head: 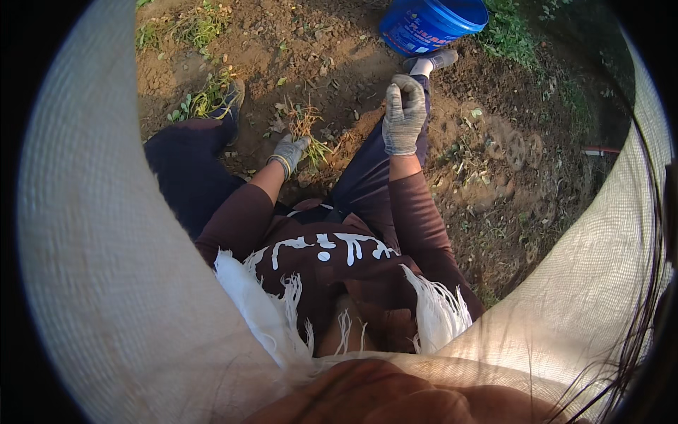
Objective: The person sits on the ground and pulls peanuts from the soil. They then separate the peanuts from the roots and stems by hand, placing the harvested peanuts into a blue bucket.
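My left hand (288,152), in a grey knit glove, grips a bunch of uprooted plants (307,130) with tan roots and yellow-green stems, low over the soil between my legs. My right hand (404,114), in the same kind of glove, is raised over my right lower leg with its fingers curled. Whether something small lies inside those fingers cannot be told. Beyond it, by my right shoe (444,58), a blue plastic bucket (410,29) bearing writing stands tilted in the view; its contents are hidden.
Pulled plants (212,98) lie against my left shoe (237,103), and more plants (204,26) are at the upper left. Green weeds (508,34) grow right of the bucket. A red and white object (601,151) lies at the far right. Pale cloth (85,212) frames the view.
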Demonstrator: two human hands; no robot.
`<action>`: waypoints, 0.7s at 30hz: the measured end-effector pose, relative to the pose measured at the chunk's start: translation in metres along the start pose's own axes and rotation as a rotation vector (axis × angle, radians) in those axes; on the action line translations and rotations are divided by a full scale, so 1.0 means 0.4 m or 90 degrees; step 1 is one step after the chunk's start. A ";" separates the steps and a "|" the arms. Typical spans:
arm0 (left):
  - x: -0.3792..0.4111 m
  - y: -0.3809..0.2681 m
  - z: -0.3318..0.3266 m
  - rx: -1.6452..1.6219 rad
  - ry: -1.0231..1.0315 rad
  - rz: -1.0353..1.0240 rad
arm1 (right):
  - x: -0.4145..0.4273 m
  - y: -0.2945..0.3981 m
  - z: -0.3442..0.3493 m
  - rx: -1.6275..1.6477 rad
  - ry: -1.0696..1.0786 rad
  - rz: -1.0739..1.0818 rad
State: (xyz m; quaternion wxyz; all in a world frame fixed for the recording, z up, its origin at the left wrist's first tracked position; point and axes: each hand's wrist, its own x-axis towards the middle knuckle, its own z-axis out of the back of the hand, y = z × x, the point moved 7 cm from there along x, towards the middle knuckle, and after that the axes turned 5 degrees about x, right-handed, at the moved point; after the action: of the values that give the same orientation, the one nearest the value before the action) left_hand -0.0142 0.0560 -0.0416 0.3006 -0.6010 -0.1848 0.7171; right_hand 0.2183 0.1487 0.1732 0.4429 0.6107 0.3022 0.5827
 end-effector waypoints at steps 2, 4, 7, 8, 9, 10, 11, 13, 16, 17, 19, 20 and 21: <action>0.039 0.037 0.012 0.031 -0.010 -0.021 | 0.148 0.229 0.057 -0.076 -0.113 0.341; 0.075 0.051 -0.037 -0.058 0.049 -0.028 | 0.268 0.390 0.136 -0.172 -0.224 0.489; 0.066 0.036 -0.049 -0.139 0.080 -0.055 | 0.500 0.401 0.167 -0.681 -0.149 0.633; 0.059 0.012 -0.063 -0.124 0.097 -0.072 | 0.622 0.285 0.245 -0.575 -0.143 0.405; 0.055 0.014 -0.040 -0.117 0.082 -0.080 | 0.589 0.244 0.203 -0.430 -0.082 0.359; 0.052 0.011 -0.027 -0.121 0.076 -0.097 | 0.532 0.236 0.143 -0.288 -0.023 0.315; 0.050 0.007 -0.026 -0.126 0.069 -0.109 | 0.482 0.229 0.100 -0.153 0.035 0.268; 0.004 -0.031 -0.036 -0.156 0.083 -0.083 | 0.402 0.128 0.071 -0.140 0.098 0.066; -0.010 -0.052 -0.020 -0.144 0.080 -0.121 | 0.101 -0.137 -0.055 -0.025 0.273 -0.251; -0.013 -0.060 -0.026 -0.163 0.073 -0.103 | -0.007 -0.207 -0.076 -0.113 0.335 -0.319; -0.011 -0.052 -0.021 -0.270 0.070 -0.095 | -0.205 -0.263 -0.149 0.000 0.456 -0.439; -0.019 -0.071 -0.034 -0.298 0.101 -0.107 | -0.286 -0.330 -0.147 0.007 0.481 -0.453; -0.031 -0.075 -0.018 -0.328 0.114 -0.110 | -0.324 -0.302 -0.172 -0.096 0.530 -0.402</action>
State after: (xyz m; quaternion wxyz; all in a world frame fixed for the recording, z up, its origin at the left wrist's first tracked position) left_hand 0.0004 0.0695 -0.0151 0.2128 -0.7004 -0.3841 0.5626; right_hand 0.1509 0.0983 0.0029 0.4824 0.1733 0.5790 0.6341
